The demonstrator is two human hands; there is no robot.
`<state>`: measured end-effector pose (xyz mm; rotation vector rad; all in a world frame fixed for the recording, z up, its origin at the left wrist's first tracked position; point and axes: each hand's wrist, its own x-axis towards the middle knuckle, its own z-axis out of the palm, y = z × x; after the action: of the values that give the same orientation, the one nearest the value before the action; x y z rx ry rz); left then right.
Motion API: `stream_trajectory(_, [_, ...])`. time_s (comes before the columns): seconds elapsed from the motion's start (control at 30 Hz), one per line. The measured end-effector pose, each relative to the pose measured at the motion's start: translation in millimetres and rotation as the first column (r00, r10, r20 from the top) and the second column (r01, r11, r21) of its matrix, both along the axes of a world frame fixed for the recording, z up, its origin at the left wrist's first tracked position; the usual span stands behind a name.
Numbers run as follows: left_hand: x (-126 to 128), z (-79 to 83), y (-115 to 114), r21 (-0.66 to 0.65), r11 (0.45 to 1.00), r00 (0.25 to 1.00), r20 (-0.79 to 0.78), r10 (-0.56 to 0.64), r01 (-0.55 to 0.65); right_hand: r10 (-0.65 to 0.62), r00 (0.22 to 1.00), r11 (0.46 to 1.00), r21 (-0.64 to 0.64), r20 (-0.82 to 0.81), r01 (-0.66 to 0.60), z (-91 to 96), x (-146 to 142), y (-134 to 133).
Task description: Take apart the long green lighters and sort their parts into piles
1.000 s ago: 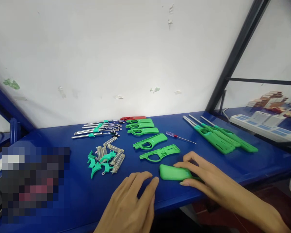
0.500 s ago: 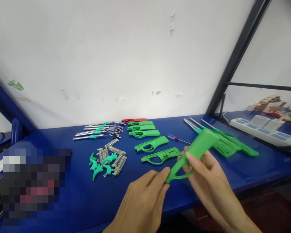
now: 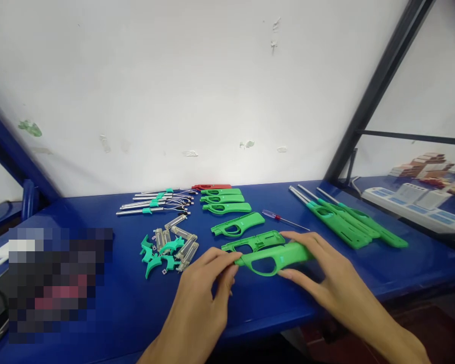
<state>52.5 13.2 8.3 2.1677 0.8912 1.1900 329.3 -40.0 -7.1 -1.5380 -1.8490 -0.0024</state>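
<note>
A green plastic lighter shell half [image 3: 273, 258] lies flat just above the blue table [image 3: 98, 303], held at both ends. My right hand [image 3: 326, 275] grips its right end between thumb and fingers. My left hand [image 3: 205, 288] pinches its left tip with the fingertips. Right behind it lie two more green shell halves [image 3: 252, 241] [image 3: 238, 224].
Further back sit a row of green shells and a red one [image 3: 222, 198], metal tubes with wires [image 3: 151, 205], clear gas cells [image 3: 178, 240] and teal triggers [image 3: 153, 258]. A small red screwdriver [image 3: 284, 218] and three assembled green lighters [image 3: 345, 222] lie at the right. A power strip [image 3: 413, 202] is beyond.
The shell lay face down under my right hand, was lifted and tilted up, and now has been turned over and lowered flat between both hands near the table.
</note>
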Motion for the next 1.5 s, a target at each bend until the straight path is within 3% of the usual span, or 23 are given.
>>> stream_trajectory(0.17, [-7.9, -1.3, 3.8, -0.073, 0.997, 0.999, 0.032, 0.019, -0.017, 0.017, 0.939, 0.977, 0.196, 0.343, -0.089, 4.2, 10.3, 3.0])
stream_trajectory(0.3, [-7.3, -2.7, 3.7, -0.051, 0.998, 0.999, 0.018, 0.033, -0.032, 0.056, 0.886, 0.965, 0.201, 0.461, -0.166, 8.1, 10.0, 6.0])
stream_trajectory(0.4, [-8.5, -1.0, 4.2, -0.004, 0.998, 0.998, -0.013, 0.064, -0.064, 0.129, 0.894, 0.975, 0.110, 0.429, -0.194, 8.6, 3.9, 4.8])
stream_trajectory(0.53, [-11.0, -1.4, 5.0, 0.092, 0.984, 0.983, -0.088, 0.158, -0.150, 0.156, 0.950, 0.987, -0.078, 0.272, -0.140, 11.1, -1.0, 5.4])
stream_trajectory(0.7, [-4.8, -10.4, 0.7, 0.268, 0.932, 0.933, -0.194, 0.302, -0.246, 0.262, 0.958, 0.934, -0.280, 0.115, -0.222, 22.0, 13.9, 26.9])
stream_trajectory(0.9, [-2.2, -12.3, -2.8, 0.334, 0.917, 0.907, -0.279, 0.316, -0.216, 0.265, 0.954, 0.922, -0.327, 0.140, -0.208, 39.2, 20.2, 49.3])
stream_trajectory(1.03, [-3.1, -13.2, -1.7, 0.338, 0.919, 0.902, -0.300, 0.311, -0.205, 0.352, 0.919, 0.897, -0.343, 0.176, -0.278, 43.7, 13.6, 58.7])
stream_trajectory(1.5, [-3.6, -16.2, -2.6, 0.299, 0.936, 0.889, -0.356, 0.288, -0.184, 0.373, 0.887, 0.916, -0.263, 0.272, -0.305, 20.7, 18.9, 75.1])
